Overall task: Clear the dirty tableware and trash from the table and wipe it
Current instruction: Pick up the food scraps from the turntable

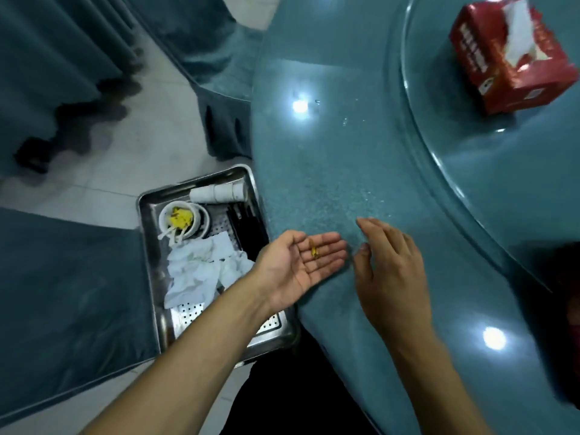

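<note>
Left hand (301,262): palm up, fingers straight, at the worktop (329,171) edge, lower centre of the frame; small yellow scraps (313,248) lie on its fingers. Right hand (389,262): fingers relaxed and extended, just right of the left hand, holding nothing. Metal tray (147,246), lower left, contains white bowls (182,219), stacked paper cups (218,193) and crumpled napkins (201,271). Red tissue box (508,54): upper right.

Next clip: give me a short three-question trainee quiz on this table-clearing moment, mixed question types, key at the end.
1. True or false: the left hand lies palm up with yellow scraps on it.
2. Where does the red tissue box sit? A) metal tray B) glass turntable C) floor
3. Fill in: the crumpled napkins lie in the ____.

Key: 1 true; 2 B, on the glass turntable; 3 metal tray.
</note>
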Demonstrator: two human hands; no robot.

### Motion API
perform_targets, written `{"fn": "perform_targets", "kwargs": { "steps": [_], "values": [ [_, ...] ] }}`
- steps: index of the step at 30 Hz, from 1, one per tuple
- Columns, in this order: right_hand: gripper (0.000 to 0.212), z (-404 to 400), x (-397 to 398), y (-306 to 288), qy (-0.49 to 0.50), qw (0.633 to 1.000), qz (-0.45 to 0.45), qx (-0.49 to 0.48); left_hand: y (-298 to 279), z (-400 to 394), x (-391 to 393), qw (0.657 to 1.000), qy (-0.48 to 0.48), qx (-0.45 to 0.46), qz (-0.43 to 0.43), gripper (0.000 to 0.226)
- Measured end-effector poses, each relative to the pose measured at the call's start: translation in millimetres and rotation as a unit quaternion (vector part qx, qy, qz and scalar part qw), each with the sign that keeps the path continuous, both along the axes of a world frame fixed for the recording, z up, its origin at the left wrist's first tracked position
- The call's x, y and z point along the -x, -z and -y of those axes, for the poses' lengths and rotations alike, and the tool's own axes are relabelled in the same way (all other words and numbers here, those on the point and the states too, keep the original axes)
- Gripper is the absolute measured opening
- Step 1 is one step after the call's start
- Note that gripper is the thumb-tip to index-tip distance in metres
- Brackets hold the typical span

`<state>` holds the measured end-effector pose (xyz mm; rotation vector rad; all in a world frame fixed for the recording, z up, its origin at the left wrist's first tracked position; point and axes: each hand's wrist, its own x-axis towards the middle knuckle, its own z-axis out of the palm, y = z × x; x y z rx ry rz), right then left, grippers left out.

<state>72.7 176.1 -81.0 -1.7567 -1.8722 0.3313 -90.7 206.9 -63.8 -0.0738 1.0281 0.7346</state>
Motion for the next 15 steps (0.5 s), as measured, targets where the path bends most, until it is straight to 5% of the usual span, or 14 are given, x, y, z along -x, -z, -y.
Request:
{"fn": "perform_targets", "kwargs": {
  "steps": [15],
  "values": [
    [0.042,-34.7,196.3,51.0,-0.187,0.979,0.029,0.080,55.1,13.3,216.8,0.968,-0.170,0.048,-0.178,0.038]
  ]
}}
